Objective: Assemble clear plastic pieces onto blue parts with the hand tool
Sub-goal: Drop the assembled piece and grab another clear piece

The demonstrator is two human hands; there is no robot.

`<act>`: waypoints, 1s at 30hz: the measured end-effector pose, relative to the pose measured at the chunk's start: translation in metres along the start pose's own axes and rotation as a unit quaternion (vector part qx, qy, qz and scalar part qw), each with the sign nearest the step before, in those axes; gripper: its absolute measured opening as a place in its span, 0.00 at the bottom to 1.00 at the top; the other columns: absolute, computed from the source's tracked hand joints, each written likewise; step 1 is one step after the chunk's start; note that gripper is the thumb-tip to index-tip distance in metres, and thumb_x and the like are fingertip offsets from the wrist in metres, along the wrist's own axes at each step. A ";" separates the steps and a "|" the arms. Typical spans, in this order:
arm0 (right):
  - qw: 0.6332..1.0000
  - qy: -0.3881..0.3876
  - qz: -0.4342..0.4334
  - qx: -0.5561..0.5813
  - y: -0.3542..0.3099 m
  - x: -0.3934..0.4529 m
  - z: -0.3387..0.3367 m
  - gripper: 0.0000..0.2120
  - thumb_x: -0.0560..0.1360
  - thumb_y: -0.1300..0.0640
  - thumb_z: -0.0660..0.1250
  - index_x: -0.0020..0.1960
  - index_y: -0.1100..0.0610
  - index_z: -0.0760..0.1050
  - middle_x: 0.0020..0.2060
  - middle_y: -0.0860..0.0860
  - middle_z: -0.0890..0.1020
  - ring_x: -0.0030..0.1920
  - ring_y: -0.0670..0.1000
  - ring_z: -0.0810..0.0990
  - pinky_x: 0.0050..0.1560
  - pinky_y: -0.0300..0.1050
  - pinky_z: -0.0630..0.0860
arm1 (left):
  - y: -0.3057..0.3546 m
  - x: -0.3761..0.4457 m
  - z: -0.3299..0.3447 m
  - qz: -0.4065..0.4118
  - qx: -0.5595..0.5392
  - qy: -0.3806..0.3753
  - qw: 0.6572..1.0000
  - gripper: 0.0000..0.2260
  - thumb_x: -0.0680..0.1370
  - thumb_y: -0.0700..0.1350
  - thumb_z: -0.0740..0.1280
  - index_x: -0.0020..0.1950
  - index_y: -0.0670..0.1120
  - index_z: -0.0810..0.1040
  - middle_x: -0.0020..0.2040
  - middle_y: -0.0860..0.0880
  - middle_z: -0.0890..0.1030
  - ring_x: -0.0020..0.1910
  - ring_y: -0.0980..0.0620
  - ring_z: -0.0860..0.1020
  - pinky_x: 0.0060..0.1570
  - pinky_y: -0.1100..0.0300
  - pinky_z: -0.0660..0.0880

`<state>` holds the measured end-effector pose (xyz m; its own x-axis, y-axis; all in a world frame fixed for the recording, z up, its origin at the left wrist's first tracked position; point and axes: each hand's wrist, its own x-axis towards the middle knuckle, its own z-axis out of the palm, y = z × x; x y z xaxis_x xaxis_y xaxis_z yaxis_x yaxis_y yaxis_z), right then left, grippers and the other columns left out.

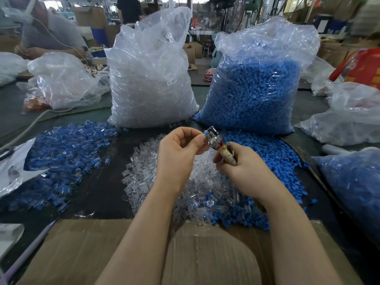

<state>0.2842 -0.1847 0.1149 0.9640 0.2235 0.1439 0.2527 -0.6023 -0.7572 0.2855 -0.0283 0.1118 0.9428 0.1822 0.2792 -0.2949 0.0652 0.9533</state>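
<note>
My right hand point(238, 163) grips the hand tool point(218, 140), a metal head on a tape-wrapped handle, held above the table's middle. My left hand point(178, 149) pinches a small blue-and-clear piece point(204, 136) against the tool's head. Under both hands lies a heap of loose clear plastic pieces point(148, 177). A heap of blue parts point(267, 157) spreads to the right. On the left sits a pile of assembled blue-and-clear pieces point(65, 157).
A tall bag of clear pieces point(150, 79) and a bag of blue parts point(257, 89) stand behind the heaps. Cardboard point(86, 254) lies at the near edge. Other plastic bags point(349, 120) sit on both sides. A person sits at the far left.
</note>
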 end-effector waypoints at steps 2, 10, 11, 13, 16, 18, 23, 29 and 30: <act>1.000 0.004 0.006 -0.004 0.001 0.000 0.001 0.05 0.74 0.60 0.66 0.43 0.51 0.75 0.27 0.44 0.75 0.26 0.42 0.69 0.31 0.42 0.65 | 0.000 0.000 -0.001 0.000 -0.001 -0.002 1.000 0.03 0.77 0.35 0.70 0.45 0.42 0.81 0.38 0.49 0.85 0.39 0.54 0.83 0.41 0.65 0.78; 0.999 0.019 0.005 -0.026 0.000 0.000 0.004 0.05 0.73 0.62 0.65 0.42 0.53 0.76 0.27 0.47 0.74 0.27 0.46 0.69 0.30 0.42 0.64 | 0.001 0.000 -0.001 -0.005 -0.001 -0.004 1.000 0.02 0.77 0.34 0.69 0.46 0.40 0.80 0.38 0.48 0.83 0.37 0.57 0.82 0.39 0.67 0.77; 0.999 0.019 0.004 -0.030 0.000 0.000 0.004 0.04 0.73 0.61 0.64 0.42 0.53 0.76 0.28 0.48 0.74 0.27 0.47 0.69 0.30 0.43 0.65 | 0.001 0.000 -0.001 -0.007 -0.002 -0.003 1.000 0.02 0.77 0.34 0.69 0.46 0.40 0.80 0.38 0.48 0.83 0.36 0.57 0.81 0.39 0.67 0.77; 0.999 0.017 0.004 -0.036 0.000 0.000 0.004 0.03 0.73 0.60 0.64 0.43 0.54 0.76 0.28 0.49 0.75 0.28 0.49 0.70 0.31 0.44 0.66 | 0.001 -0.001 -0.001 -0.014 -0.006 -0.001 1.000 0.02 0.77 0.35 0.69 0.46 0.39 0.80 0.38 0.48 0.83 0.37 0.57 0.81 0.40 0.66 0.77; 0.999 0.014 0.001 -0.046 -0.001 0.001 0.004 0.03 0.74 0.59 0.64 0.43 0.53 0.75 0.29 0.49 0.76 0.29 0.49 0.71 0.31 0.44 0.66 | 0.001 -0.001 -0.002 -0.030 -0.009 0.000 1.000 0.01 0.77 0.35 0.69 0.47 0.39 0.81 0.39 0.46 0.84 0.37 0.55 0.82 0.40 0.65 0.78; 0.998 0.017 -0.004 -0.059 -0.001 0.001 0.005 0.03 0.75 0.58 0.64 0.44 0.52 0.75 0.32 0.48 0.77 0.32 0.50 0.73 0.33 0.47 0.69 | 0.001 0.000 -0.003 -0.049 -0.018 0.002 0.999 0.01 0.77 0.36 0.70 0.47 0.40 0.81 0.38 0.47 0.84 0.37 0.55 0.82 0.40 0.65 0.78; 0.992 0.052 0.030 -0.114 0.003 0.005 0.005 0.03 0.76 0.54 0.62 0.44 0.52 0.72 0.36 0.50 0.78 0.36 0.52 0.75 0.33 0.48 0.69 | 0.003 0.009 -0.028 -0.163 -0.161 0.134 0.964 0.02 0.76 0.37 0.70 0.47 0.41 0.82 0.40 0.46 0.86 0.37 0.55 0.84 0.37 0.65 0.80; 0.960 0.102 0.123 -0.229 0.021 0.006 -0.004 0.07 0.77 0.53 0.60 0.41 0.52 0.67 0.35 0.51 0.75 0.34 0.51 0.72 0.30 0.45 0.61 | -0.010 0.018 -0.094 -0.237 -0.282 0.377 0.850 0.01 0.77 0.37 0.70 0.48 0.40 0.80 0.45 0.45 0.84 0.35 0.55 0.85 0.41 0.63 0.82; 0.955 0.103 0.140 -0.242 0.023 0.005 -0.005 0.07 0.76 0.54 0.60 0.40 0.52 0.67 0.35 0.51 0.75 0.34 0.52 0.72 0.30 0.45 0.61 | -0.013 0.018 -0.104 -0.245 -0.294 0.391 0.837 0.02 0.78 0.36 0.68 0.49 0.40 0.79 0.46 0.45 0.84 0.37 0.55 0.84 0.44 0.62 0.82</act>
<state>0.2955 -0.2009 0.1012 0.9825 -0.1238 0.1390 -0.0569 -0.9107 -0.4091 0.2898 0.0761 0.0920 0.6509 0.5633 -0.5089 -0.1451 0.7503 0.6450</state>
